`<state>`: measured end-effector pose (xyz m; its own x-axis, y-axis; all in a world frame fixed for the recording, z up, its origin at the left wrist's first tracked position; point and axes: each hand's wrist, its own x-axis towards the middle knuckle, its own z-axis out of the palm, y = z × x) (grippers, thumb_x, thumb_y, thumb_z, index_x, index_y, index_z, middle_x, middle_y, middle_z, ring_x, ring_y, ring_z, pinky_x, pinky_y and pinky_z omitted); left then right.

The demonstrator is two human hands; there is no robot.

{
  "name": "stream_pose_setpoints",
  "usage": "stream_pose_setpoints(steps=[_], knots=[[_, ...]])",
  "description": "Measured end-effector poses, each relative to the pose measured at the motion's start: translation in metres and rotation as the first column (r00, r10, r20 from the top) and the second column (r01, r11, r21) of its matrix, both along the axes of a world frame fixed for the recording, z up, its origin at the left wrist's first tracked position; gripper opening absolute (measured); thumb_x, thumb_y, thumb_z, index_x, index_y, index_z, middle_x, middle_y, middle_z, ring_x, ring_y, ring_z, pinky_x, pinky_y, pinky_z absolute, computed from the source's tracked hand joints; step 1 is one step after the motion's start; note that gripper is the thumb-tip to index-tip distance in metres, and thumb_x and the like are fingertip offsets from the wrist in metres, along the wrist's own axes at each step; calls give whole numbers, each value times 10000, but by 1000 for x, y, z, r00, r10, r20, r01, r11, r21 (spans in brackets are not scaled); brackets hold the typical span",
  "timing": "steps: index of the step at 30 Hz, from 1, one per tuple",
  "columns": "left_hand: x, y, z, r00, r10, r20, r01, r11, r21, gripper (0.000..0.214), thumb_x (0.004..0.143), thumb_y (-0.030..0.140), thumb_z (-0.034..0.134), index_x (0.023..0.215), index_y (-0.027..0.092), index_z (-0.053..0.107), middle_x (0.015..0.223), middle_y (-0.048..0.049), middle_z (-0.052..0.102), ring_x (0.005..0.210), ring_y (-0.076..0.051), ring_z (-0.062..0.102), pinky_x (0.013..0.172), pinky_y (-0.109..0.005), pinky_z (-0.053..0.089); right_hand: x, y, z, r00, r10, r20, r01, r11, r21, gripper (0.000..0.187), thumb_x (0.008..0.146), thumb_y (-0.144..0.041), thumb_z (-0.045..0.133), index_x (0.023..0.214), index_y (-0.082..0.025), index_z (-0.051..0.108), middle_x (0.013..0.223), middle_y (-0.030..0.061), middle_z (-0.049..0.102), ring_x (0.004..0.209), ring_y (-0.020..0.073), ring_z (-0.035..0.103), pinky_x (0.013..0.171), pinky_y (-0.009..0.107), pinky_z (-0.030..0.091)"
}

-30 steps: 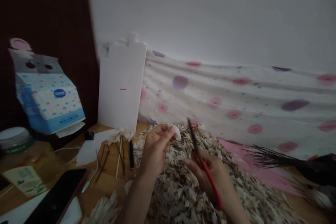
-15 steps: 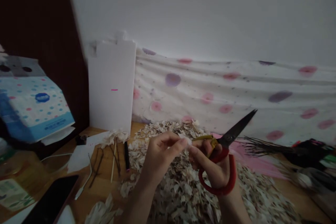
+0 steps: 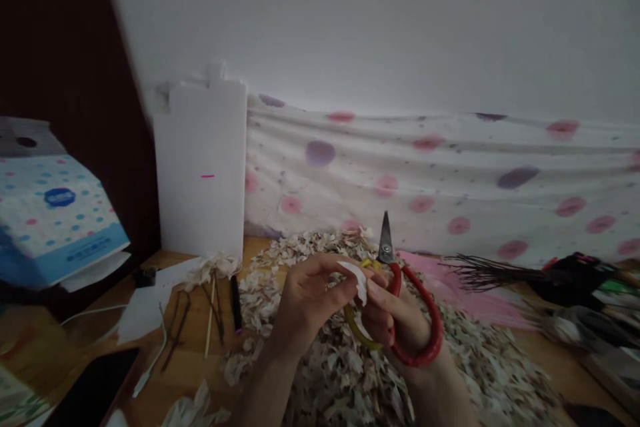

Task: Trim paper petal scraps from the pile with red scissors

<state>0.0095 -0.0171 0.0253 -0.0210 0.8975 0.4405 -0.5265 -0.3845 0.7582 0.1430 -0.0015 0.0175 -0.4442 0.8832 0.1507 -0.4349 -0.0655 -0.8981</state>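
Note:
Between the fingertips of my left hand (image 3: 307, 300) is a small white petal-like piece (image 3: 356, 280), pinched at its edge. My right hand (image 3: 400, 317) touches the same piece with its thumb and fingertips. Hooked on that hand are scissors (image 3: 385, 247) with one red and one yellow handle, their dark blades pointing up and away and looking closed. Beneath both hands spreads a large heap of pale, dried-looking petals (image 3: 340, 367). Whether the piece is paper or a real petal I cannot tell.
Left on the wooden table lie a phone (image 3: 93, 383), a white cable (image 3: 150, 360), thin sticks (image 3: 210, 320), a black marker (image 3: 235, 303) and paper (image 3: 145, 310). A tissue pack (image 3: 60, 213) hangs at far left. Dark twigs (image 3: 493, 271) rest on pink sheeting (image 3: 460, 287) at right; a white board (image 3: 200, 167) stands behind.
The scissors have swung from pointing right to pointing upward in my right hand. The white piece shows more fully between my fingertips. The whole view has shifted slightly.

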Motion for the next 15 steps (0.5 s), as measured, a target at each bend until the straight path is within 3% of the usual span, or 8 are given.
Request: stream_pose_setpoints(steps=[6,11,15], knots=[[1,1,0,997,-21,74,18,999,41,235,640,328,878,687,206,683,724,-33,730,817,-217,701,776,-330,540,-4,-4,-1,982,158,-107,-169,981,-98,463,705,-450,862,745,-203,472,432,-152,325,304,-2,180,301,89,242],[-1,0,0,994,-66,88,64,997,32,294,628,299,893,812,216,679,711,-22,738,758,-194,699,724,-302,534,-5,-4,3,934,312,-174,-334,935,-115,406,729,-384,872,741,-187,516,420,-156,350,276,-20,141,286,60,223],[-2,-2,2,996,4,92,-11,997,76,206,651,288,875,673,200,690,680,-21,707,745,-178,687,768,-306,542,-9,-4,4,923,350,-161,-369,923,-109,419,724,-395,876,690,-171,524,410,-145,359,268,-22,152,269,57,201]])
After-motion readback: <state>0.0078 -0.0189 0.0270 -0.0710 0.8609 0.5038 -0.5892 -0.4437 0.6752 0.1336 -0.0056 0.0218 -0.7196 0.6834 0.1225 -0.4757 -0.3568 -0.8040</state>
